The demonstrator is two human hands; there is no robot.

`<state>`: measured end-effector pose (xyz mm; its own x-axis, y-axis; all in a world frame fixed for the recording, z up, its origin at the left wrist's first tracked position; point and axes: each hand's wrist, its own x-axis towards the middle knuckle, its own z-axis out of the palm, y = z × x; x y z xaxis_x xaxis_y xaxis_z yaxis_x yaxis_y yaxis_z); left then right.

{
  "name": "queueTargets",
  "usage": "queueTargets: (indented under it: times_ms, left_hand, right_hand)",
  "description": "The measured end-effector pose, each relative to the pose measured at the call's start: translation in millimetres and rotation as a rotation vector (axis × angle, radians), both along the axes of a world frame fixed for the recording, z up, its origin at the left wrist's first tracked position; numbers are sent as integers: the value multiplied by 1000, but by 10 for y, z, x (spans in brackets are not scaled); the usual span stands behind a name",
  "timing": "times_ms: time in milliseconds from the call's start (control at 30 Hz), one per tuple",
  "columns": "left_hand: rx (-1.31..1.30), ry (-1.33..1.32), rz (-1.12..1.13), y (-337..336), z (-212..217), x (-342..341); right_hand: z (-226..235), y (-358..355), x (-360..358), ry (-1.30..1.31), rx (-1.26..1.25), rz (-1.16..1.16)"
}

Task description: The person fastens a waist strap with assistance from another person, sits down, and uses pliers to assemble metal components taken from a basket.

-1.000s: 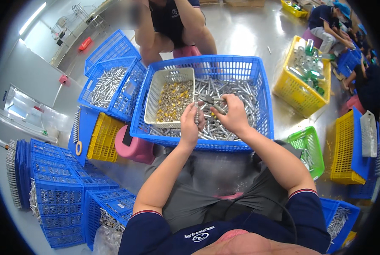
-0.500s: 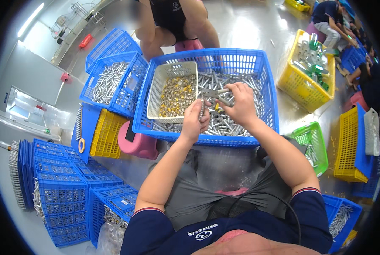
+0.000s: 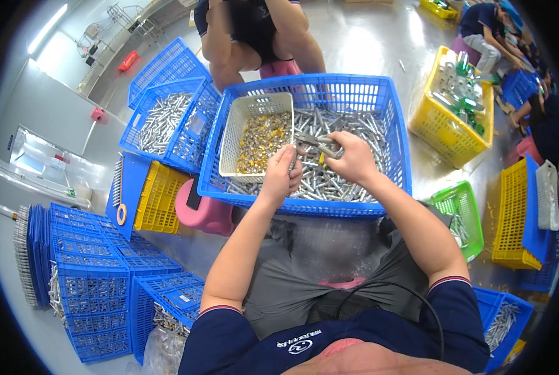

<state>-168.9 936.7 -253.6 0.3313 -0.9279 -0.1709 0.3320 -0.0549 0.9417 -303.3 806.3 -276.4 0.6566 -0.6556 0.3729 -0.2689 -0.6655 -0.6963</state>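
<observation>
My right hand (image 3: 353,159) is closed round the handles of metal pliers (image 3: 309,140). Their jaws point left, by the upper end of a slim silvery metal piece (image 3: 294,160). That piece stands out of the closed fingers of my left hand (image 3: 282,177), which hide its lower part. Both hands are over a large blue crate (image 3: 399,156) heaped with silvery metal rods (image 3: 329,182). Inside the crate's left side sits a white basket (image 3: 224,140) of small brass-coloured and silvery bits (image 3: 260,144). Whether the jaws touch the piece is too small to tell.
Across the crate sits another person (image 3: 254,31). A blue crate of rods (image 3: 164,122) and a pink stool (image 3: 204,209) are on the left. To the right stand a yellow crate (image 3: 442,140) of green and clear items and a green basket (image 3: 473,219). Stacked blue crates (image 3: 95,281) fill the lower left.
The pliers' handles look closer together than before. My right hand has shifted slightly down, and my left hand has turned a little with the metal piece. The person opposite has leaned slightly.
</observation>
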Motion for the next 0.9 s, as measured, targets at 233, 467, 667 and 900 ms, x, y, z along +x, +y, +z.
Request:
queueTargets:
  times_ms: [233,467,667,900]
  left_hand:
    - [-39,-132,31,-43,-67,13]
    - [-165,-412,95,-124,-317,-4]
    - [-181,-587,34,-139,-332,58]
    - [-155,-842,285,-233,-388,-8]
  right_hand:
    - [-6,-80,4,-3,5,84]
    - [-6,-124,-8,-22,-36,159]
    - [-67,-159,-37,-67,173,249]
    - [51,-48,-23,263,222,58]
